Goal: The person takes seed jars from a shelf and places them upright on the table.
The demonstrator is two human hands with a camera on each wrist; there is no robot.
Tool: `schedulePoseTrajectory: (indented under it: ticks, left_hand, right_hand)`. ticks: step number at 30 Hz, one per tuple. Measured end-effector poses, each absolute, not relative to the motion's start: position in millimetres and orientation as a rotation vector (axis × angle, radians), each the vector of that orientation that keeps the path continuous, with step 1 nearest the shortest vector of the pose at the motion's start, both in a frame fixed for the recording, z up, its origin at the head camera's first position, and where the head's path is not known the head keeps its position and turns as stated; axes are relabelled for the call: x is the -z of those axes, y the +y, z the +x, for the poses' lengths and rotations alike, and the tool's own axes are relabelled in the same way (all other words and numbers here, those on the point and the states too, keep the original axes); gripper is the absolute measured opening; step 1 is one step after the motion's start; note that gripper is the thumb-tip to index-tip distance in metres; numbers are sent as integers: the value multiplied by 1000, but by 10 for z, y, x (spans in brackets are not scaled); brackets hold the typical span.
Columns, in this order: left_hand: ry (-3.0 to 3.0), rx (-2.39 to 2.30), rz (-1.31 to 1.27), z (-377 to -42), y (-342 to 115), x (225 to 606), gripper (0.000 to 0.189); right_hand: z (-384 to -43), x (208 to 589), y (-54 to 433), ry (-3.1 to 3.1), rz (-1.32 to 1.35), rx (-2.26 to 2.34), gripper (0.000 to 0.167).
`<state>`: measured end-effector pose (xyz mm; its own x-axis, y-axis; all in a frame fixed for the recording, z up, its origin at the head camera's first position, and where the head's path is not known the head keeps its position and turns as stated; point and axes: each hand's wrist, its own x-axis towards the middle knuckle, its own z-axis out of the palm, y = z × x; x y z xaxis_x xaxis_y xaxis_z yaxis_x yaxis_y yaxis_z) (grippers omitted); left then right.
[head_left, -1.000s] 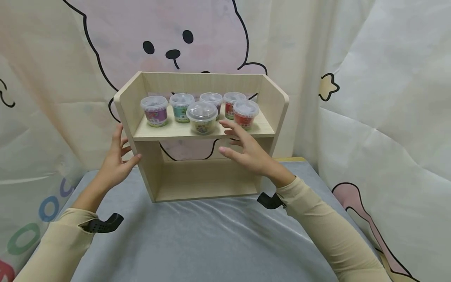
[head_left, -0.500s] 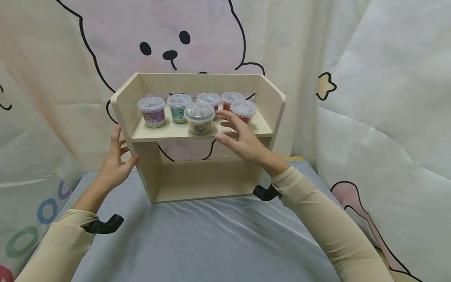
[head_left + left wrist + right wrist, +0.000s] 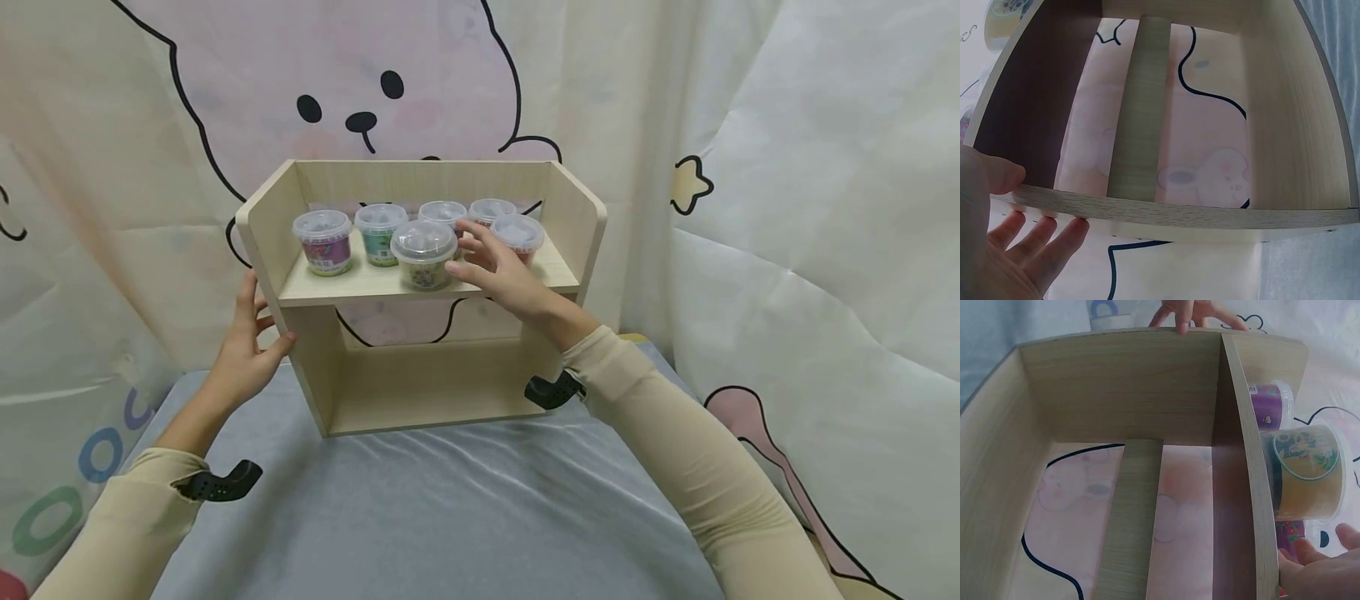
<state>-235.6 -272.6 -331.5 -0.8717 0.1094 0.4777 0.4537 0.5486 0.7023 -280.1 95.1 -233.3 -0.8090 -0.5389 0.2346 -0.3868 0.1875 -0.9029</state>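
A pale wooden two-tier shelf (image 3: 442, 392) stands on the cloth-covered table. My left hand (image 3: 243, 342) holds its left side panel, thumb at the front edge and fingers along the outside; the left wrist view shows thumb and fingers (image 3: 1066, 240) on either side of the panel's edge. On the upper board stands a domed-lid plastic cup (image 3: 425, 258) with yellowish contents. My right hand (image 3: 502, 275) is at this cup's right side, thumb close to its wall, fingers extended behind it. Its fingertips (image 3: 1307, 550) show low in the right wrist view, beside the cup.
Other lidded cups share the upper board: purple (image 3: 327, 248), teal (image 3: 381, 237) and red (image 3: 519, 237) among them, the rear ones partly covered by my right hand. A blue-grey cloth (image 3: 420, 508) covers the table. Printed curtains (image 3: 817, 250) hang behind and at the sides.
My right hand has moved up and left, from in front of the board's edge to beside the domed-lid cup. The left hand stays on the side panel.
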Motion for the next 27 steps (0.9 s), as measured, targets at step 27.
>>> schedulePoseTrajectory:
  ticks: [27]
  left_hand:
    - [-2469, 1223, -438, -2345, -2757, 3302, 101]
  right_hand:
    - [-2896, 2232, 604, 2353, -547, 1822, 72]
